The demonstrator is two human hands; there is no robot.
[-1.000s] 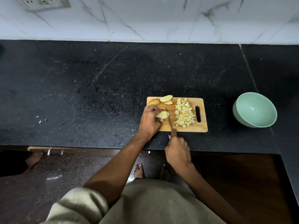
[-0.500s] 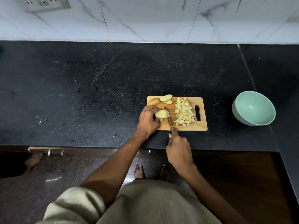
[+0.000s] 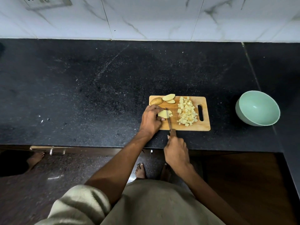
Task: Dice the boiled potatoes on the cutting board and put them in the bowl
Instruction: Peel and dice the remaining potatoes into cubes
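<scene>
One potato piece [image 3: 164, 114] gripped by left hand [image 3: 151, 119], right hand [image 3: 176, 151] gripping knife [image 3: 168, 121] just beside it

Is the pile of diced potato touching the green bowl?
Apart. The head view shows the diced potato on the cutting board, with bare counter before the bowl.

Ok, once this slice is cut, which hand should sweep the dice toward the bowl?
Probably the right hand: it holds the knife, nearer the diced pile and bowl. The left hand pinches the potato piece farther away.
</scene>
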